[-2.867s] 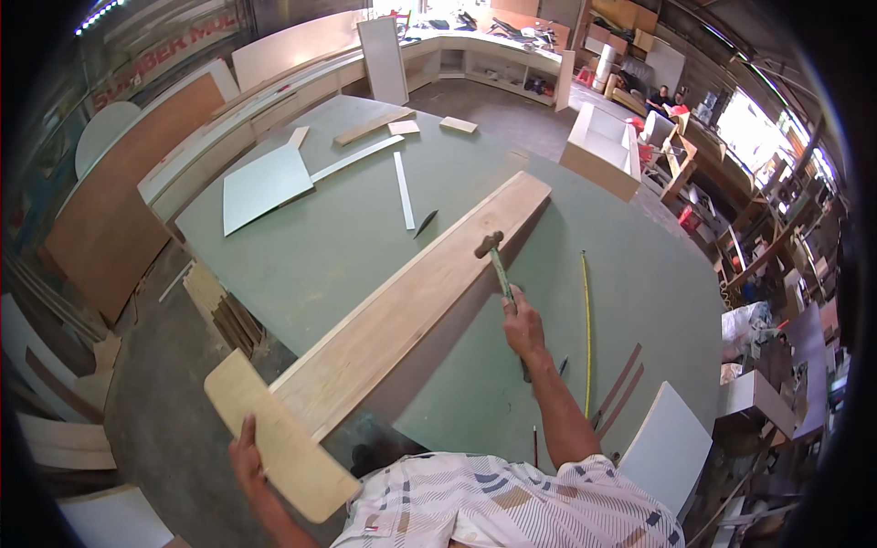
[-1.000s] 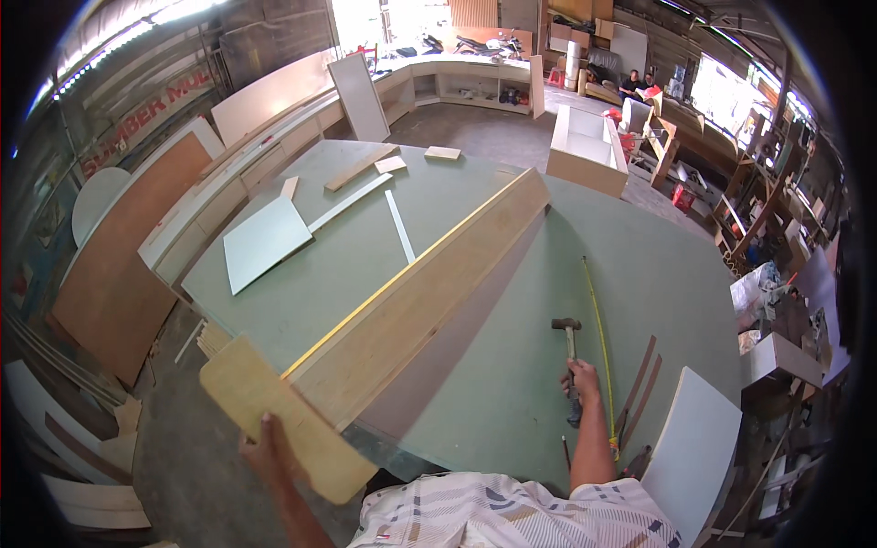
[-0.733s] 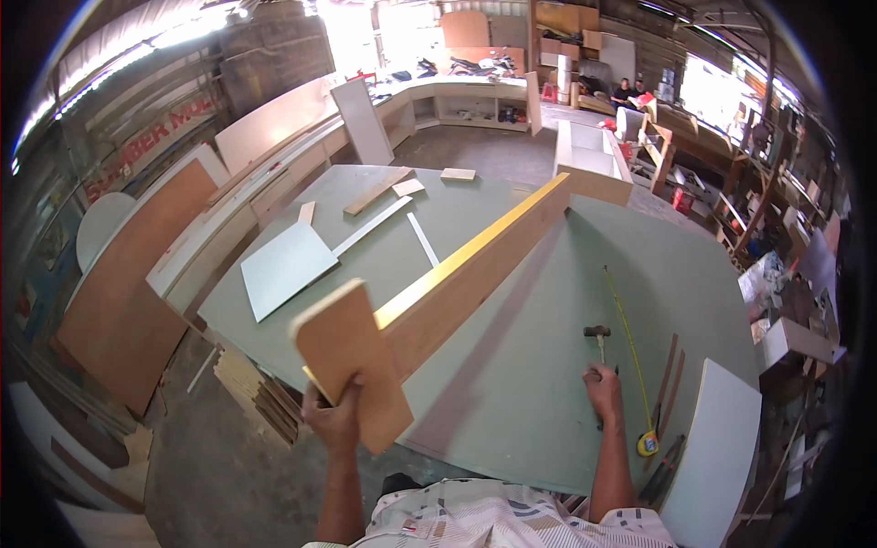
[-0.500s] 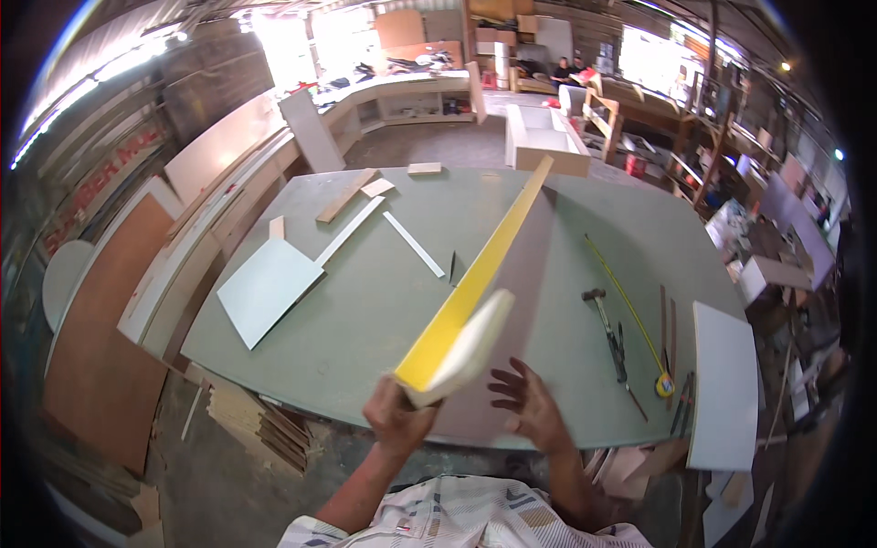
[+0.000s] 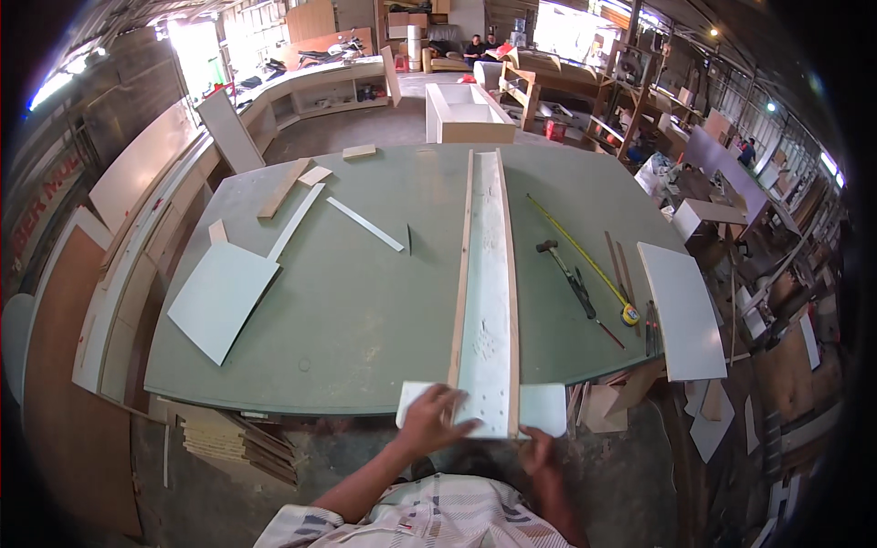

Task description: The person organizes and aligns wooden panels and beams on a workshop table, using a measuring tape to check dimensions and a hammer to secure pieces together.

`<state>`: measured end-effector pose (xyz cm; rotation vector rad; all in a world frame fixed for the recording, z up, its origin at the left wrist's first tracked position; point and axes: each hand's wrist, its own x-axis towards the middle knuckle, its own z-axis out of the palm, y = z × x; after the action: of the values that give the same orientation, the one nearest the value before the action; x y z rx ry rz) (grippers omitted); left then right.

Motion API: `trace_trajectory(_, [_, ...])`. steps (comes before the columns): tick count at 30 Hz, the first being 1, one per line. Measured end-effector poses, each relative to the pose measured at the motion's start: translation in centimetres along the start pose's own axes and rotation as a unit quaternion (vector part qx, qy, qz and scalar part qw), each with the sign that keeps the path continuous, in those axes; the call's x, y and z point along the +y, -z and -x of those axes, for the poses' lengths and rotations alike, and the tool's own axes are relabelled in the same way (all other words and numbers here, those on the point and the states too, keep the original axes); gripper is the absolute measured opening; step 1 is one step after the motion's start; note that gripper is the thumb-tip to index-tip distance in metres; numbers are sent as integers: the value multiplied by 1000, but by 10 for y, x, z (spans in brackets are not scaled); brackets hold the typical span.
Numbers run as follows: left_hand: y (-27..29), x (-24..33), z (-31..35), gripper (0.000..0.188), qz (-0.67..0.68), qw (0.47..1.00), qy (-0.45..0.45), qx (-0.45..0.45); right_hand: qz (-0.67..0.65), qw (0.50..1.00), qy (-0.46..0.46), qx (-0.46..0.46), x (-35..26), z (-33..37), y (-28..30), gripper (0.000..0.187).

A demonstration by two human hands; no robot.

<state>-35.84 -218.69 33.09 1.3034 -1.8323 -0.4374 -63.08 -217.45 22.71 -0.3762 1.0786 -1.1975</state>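
Note:
A long narrow white panel (image 5: pixel 486 310) lies lengthwise on the green-topped table, edged on both long sides by light wooden strips. Marks and small dots show along its upper face. At its near end a white crosspiece (image 5: pixel 548 402) with rounded corners sticks out both ways, past the table's front edge. My left hand (image 5: pixel 431 422) rests over the near end of the left strip, fingers and thumb spread apart. At the right strip's near end, my right hand (image 5: pixel 541 449) has its fingers bent at the crosspiece's front edge; its lower fingers are partly hidden.
Right of the panel lie a hammer (image 5: pixel 557 260), a yellow tape measure (image 5: pixel 629 315) pulled out, and a white board (image 5: pixel 685 306) overhanging the edge. A pale square board (image 5: pixel 224 301), white strips and wood offcuts lie left. Stacked boards (image 5: pixel 237 443) stand below the table's front-left edge.
The long panel has come down from a tilted, raised position to lie flat, its other face now up. My right hand, formerly free, has reached its near end. The view has turned right.

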Motion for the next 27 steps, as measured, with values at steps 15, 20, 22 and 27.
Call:
trace_trajectory(15, [-78, -129, 148, 52, 276, 785, 511, -214, -147, 955, -249, -66, 75, -85, 217, 27])
trace_trajectory(20, [-107, -139, 142, 41, 287, 809, 477, -187, -25, 963, -262, -58, 26, -108, 175, 36])
trace_trajectory(22, [-111, -137, 135, 42, 318, 809, 475, -140, -16, 962, -272, 4, 17, -120, 163, 41])
trace_trajectory(27, [-110, -134, 132, 41, 277, 835, 451, -149, -26, 973, -230, 12, 14, -113, 136, 46])
